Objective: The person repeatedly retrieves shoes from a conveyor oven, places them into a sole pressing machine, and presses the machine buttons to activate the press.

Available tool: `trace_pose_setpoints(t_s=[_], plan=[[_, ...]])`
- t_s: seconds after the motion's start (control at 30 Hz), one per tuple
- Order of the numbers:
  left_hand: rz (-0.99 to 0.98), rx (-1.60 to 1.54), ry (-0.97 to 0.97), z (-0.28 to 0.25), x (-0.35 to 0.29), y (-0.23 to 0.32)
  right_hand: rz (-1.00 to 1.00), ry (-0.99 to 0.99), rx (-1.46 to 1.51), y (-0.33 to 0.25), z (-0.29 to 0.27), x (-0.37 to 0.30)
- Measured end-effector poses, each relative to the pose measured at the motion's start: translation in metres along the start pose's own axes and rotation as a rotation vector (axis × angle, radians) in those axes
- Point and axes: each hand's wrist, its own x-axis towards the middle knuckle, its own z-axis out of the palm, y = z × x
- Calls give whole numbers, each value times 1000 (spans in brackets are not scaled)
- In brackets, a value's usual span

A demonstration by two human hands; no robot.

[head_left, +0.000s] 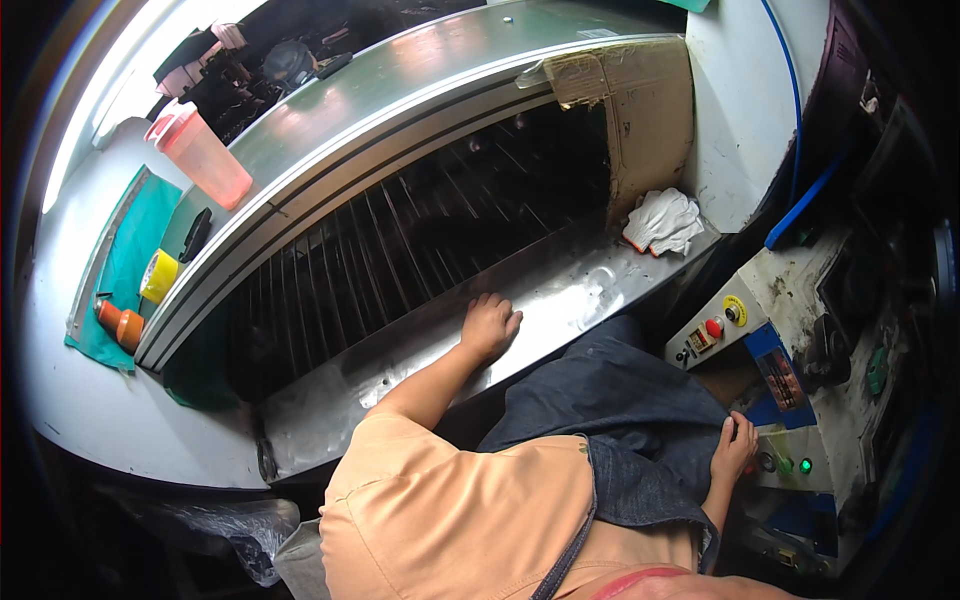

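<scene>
My left hand (489, 326) rests on the shiny metal ledge (440, 355) along the front of a machine, its fingers slightly bent and nothing visible in them. To the right, my right hand (734, 450) hangs beside the apron over my lap, next to a control panel with a lit green button (806, 466). Its fingers are loosely extended, with no object showing between them. White work gloves (664, 222) with orange cuffs lie crumpled at the ledge's far right end. Behind the ledge is a dark opening (400, 250) crossed by thin bars or lines.
On the upper left of the machine stand a pink plastic jug (203, 160), a yellow tape roll (159, 276) and an orange bottle (120, 323). Cardboard (648, 120) covers the opening's right side. A red button (713, 327) sits on the right-hand panel. Clear plastic (245, 525) lies lower left.
</scene>
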Motion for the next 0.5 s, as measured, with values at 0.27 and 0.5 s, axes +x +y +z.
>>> trace_pose_setpoints(t_s=[0.27, 0.5], plan=[[-5, 12, -12, 1, 0, -2, -3, 9, -16, -4, -2, 1], [-4, -4, -2, -1, 0, 1, 23, -16, -5, -2, -1, 1]])
